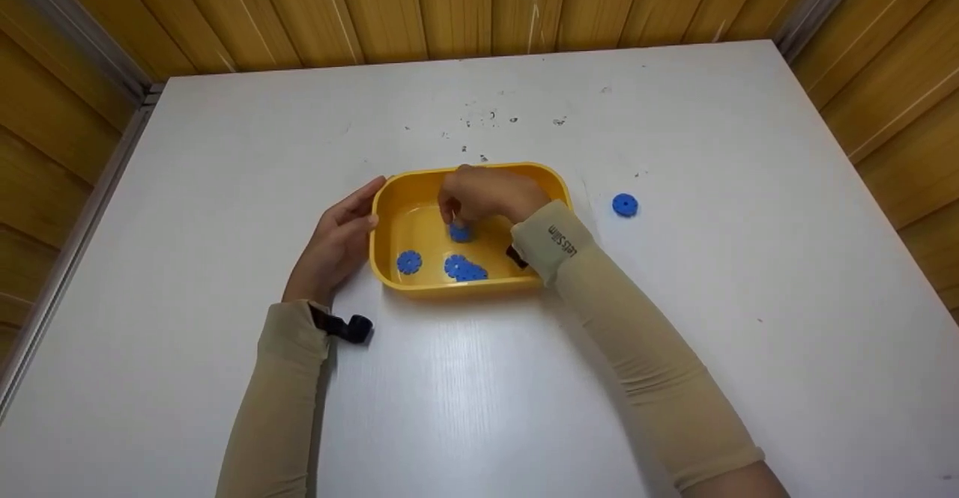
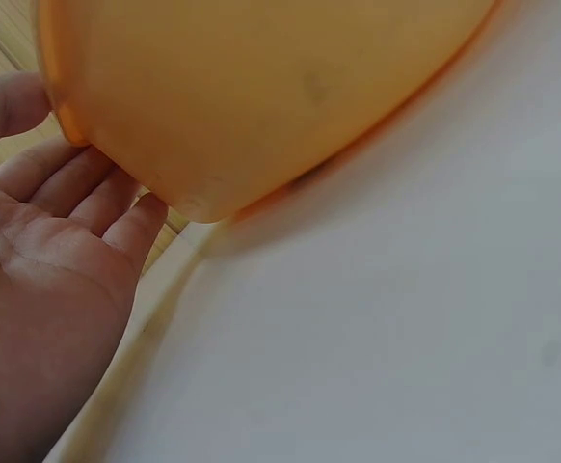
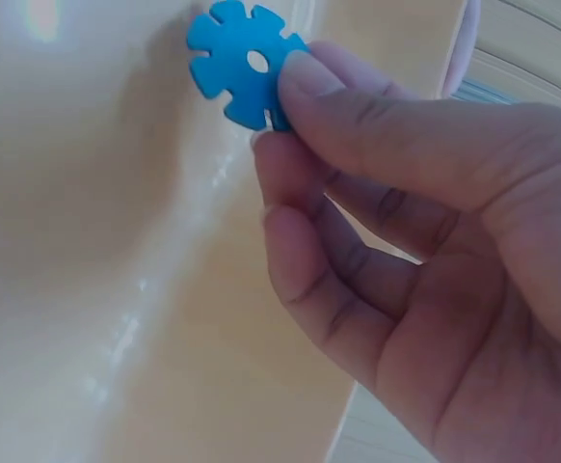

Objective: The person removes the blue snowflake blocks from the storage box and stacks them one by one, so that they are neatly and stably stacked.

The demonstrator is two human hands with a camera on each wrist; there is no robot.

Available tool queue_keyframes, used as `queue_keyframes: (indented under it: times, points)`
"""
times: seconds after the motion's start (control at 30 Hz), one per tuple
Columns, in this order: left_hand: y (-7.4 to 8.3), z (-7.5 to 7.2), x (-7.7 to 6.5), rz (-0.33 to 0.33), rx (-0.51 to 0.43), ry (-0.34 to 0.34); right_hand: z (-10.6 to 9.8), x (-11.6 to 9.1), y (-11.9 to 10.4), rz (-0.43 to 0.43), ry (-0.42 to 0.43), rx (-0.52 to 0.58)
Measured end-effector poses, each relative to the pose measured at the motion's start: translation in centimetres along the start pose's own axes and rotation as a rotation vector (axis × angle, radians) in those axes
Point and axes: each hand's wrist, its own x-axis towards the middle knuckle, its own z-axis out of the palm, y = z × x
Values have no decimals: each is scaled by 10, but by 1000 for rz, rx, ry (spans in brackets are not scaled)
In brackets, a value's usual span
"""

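With our right hand [image 1: 491, 192] we pinch a notched blue disc [image 3: 225, 69] inside the yellow tub [image 1: 419, 288], our left hand [image 1: 337, 242] resting extended fingers against its side.

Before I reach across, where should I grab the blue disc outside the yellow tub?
Probably pinch the blue disc at opposite edges, coming from above with your right hand once it releases the notched piece it holds. The disc is round, appears to lie flat, and sits clear of the yellow tub, so nothing visible crowds its edges.
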Motion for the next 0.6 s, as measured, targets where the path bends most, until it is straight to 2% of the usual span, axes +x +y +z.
queue_keyframes:
  times: [0.33,0.6]
  points:
    - [0,-2,0,6,8,-7,-14,-15,6,5,43,-11]
    - [-1,-1,2,7,-12,1,-25,-34,16,-36,96,14]
